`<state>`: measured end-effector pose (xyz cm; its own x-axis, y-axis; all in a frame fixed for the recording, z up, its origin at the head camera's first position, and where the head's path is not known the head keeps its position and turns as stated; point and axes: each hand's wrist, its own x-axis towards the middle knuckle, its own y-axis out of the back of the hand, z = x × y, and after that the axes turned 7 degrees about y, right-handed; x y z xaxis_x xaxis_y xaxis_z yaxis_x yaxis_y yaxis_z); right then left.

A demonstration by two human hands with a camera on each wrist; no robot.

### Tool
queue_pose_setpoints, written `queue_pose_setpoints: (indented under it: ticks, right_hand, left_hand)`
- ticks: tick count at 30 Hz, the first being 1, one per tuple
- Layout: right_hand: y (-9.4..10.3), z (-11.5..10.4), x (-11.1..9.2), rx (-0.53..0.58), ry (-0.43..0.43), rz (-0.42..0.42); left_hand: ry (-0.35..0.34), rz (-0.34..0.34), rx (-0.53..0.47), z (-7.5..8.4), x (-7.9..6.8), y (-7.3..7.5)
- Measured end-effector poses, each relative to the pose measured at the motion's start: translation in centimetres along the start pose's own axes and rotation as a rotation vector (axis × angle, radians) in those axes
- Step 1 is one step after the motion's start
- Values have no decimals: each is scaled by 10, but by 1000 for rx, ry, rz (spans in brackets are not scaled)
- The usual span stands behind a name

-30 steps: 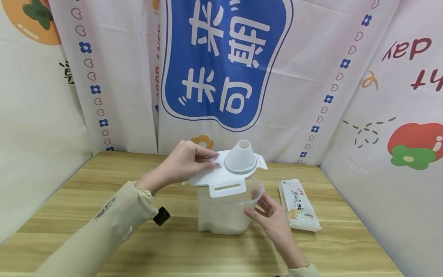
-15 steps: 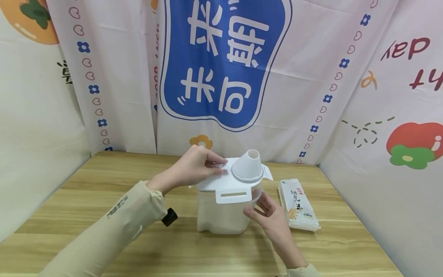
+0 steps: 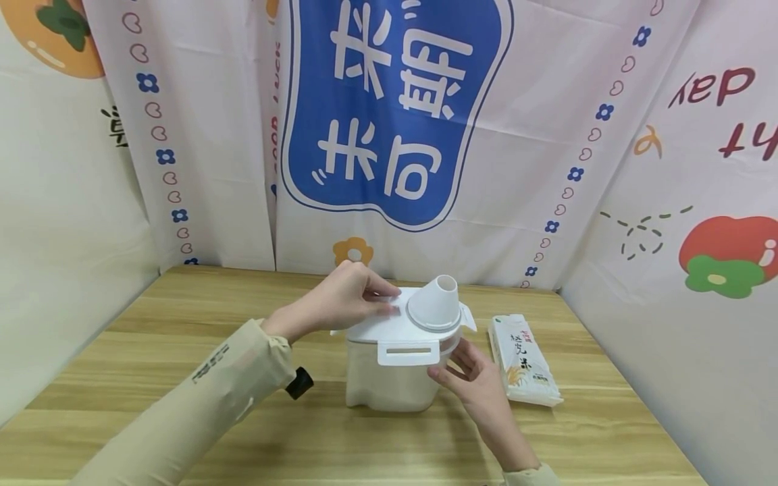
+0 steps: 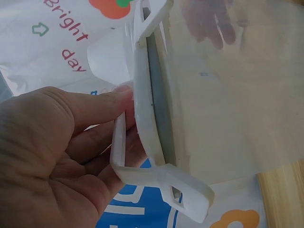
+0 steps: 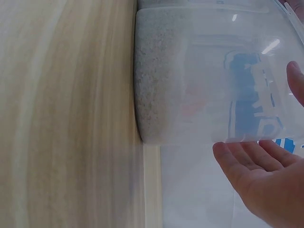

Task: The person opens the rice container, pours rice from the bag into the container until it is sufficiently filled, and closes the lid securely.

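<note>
A clear plastic rice container (image 3: 389, 388) stands upright on the table, with white rice grains (image 5: 154, 71) in its bottom part. On its mouth sits a white lid (image 3: 378, 329) with a cone-shaped spout (image 3: 435, 305) and loop-shaped side clips that stick outward. The left wrist view shows a dark gap under the lid's edge. My left hand (image 3: 346, 293) pinches a raised white handle (image 4: 118, 142) on the lid between thumb and fingers. At the container's right side, my right hand (image 3: 477, 385) holds the wall near the rim, its thumb in front and fingers around the side.
A white printed rice bag (image 3: 525, 361) lies right of the container, close to the right hand. The wooden table (image 3: 243, 432) ends at hanging printed cloths (image 3: 523, 169) behind and on both sides. A black device (image 3: 300, 383) sticks out from the left sleeve.
The left hand has carried the lid rightward and down onto the container's mouth. The right hand and the container have stayed in place.
</note>
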<state>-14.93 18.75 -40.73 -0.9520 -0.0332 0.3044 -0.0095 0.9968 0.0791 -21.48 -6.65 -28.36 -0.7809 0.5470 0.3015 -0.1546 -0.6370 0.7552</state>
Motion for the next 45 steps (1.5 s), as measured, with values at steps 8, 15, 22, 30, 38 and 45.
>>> queue_pose_setpoints:
  ticks: [8,15,22,30,38,45]
  right_hand:
    - [-1,2,1,19,29,10]
    - [-2,1,1,36,24,16]
    - [-2,2,0,36,24,7]
    - [-2,2,1,31,25,14]
    - [-3,-1,0,30,25,7]
    - [-3,-2,0,34,20,12]
  left_hand:
    - [1,-27,18,4,0,-2]
    - [7,-29,41,5,0,-2]
    - [14,-45,40,4,0,-1]
    - [18,-52,37,5,1,-1]
    - [9,-58,33,5,1,-1]
    - [-5,-61,31,4,1,-1]
